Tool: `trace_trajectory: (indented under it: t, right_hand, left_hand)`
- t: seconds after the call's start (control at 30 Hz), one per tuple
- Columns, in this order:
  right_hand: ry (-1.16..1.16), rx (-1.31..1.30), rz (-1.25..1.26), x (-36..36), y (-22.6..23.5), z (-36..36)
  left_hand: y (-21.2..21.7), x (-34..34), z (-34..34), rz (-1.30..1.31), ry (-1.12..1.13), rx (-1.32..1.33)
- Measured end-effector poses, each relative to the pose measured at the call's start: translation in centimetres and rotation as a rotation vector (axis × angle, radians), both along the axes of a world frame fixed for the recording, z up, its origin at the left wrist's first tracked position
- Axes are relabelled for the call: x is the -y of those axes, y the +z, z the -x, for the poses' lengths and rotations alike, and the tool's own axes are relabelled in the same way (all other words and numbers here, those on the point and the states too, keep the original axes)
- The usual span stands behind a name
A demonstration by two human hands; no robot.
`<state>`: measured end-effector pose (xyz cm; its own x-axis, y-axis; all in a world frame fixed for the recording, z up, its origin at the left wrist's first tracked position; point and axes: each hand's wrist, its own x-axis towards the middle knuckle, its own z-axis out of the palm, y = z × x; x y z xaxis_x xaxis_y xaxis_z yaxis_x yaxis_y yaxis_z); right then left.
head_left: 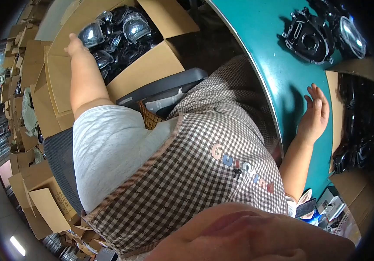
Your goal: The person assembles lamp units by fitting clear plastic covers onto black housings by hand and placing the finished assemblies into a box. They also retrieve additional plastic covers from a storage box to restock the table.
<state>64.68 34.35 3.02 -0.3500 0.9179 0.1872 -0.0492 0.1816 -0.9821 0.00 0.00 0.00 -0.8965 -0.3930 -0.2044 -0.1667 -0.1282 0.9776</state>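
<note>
Head-camera footage shows a lamp unit (pixel 92 34) with a clear lens and black housing, lying at the top of a pile of like parts in an open cardboard box (pixel 152 65) to the person's left. The left hand (pixel 76 45) is stretched out to it, and its fingers (pixel 72 37) are seen touching the lamp's near edge; they appear loosely spread rather than closed, and no firm hold can be made out, since much of the hand is turned away from the camera. The step in hand is judged to be the reach for a part from the box; for the next move, a closing of the fingers about the housing would be called for before the lamp could be lifted clear of its neighbours. The right hand (pixel 314 114) is laid flat on the green desk (pixel 260 48), palm down, fingers open and extended, with nothing held. Farther along the desk, a black round housing (pixel 306 38) and another lamp (pixel 351 38) are set side by side, well apart from that hand. More dark parts are seen in a second box (pixel 356 130) at the desk's right. Stacked cartons (pixel 26 82) are seen beyond the box on the left.
</note>
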Motion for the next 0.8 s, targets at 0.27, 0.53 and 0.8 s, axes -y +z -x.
trace_trajectory:
  t: [0.27, 0.53, 0.8]
  right_hand:
    - [0.010, 0.045, 0.088, -0.1, -1.1, 0.1]
    - [-0.014, 0.080, 0.125, 0.8, -1.2, 1.0]
    - [0.024, 0.413, -0.516, -0.1, 2.2, 4.5]
  left_hand:
    - [-11.7, 1.9, -1.9, 0.686, -0.174, 0.225]
    - [-12.3, 2.9, -0.1, 0.964, -0.145, -0.021]
    - [-5.1, -16.2, -11.6, 0.674, -0.720, -0.813]
